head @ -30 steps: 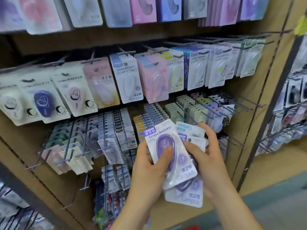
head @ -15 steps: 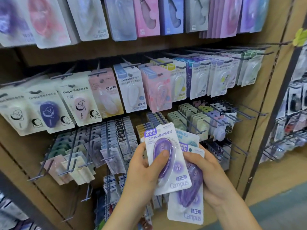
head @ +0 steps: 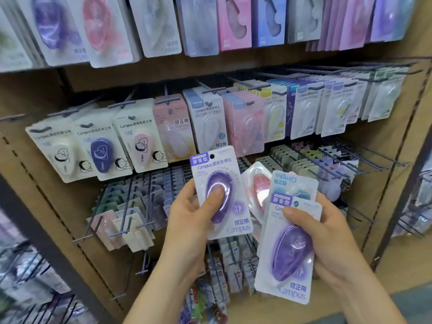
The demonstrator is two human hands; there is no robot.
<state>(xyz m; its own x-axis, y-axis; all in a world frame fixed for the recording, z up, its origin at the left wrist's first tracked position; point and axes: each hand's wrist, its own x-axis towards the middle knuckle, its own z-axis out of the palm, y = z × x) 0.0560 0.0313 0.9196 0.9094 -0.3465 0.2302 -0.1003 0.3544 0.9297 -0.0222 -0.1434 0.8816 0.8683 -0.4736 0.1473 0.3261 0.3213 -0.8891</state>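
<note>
Packs of correction tape fill both hands. The left hand [head: 185, 213] grips a single purple pack [head: 222, 180] upright. Its thumb is pressed flat on the clear blister over the purple dispenser, and its other fingers are curled behind the card. The hang hole at the top of that card is free.

The right hand [head: 329, 235] clutches a fanned bundle of packs, thumb laid across the upper part of the front purple pack [head: 288, 253], fingers wrapped behind. Behind that front one, a teal pack [head: 293, 183] sticks out upside down above the right thumb. A pink pack [head: 257, 187] pokes out between the two hands, tilted toward the left hand's pack. The single purple pack sits just beside the bundle; whether its edge touches the pink pack cannot be told.

Beyond and above both hands, a display rack [head: 70, 218] carries rows of carded tapes on wire hooks [head: 364, 160]. A white pack [head: 207, 122] hangs right above the left hand's pack. Small cards [head: 131, 220] hang in lower rows to the left of the left hand.
</note>
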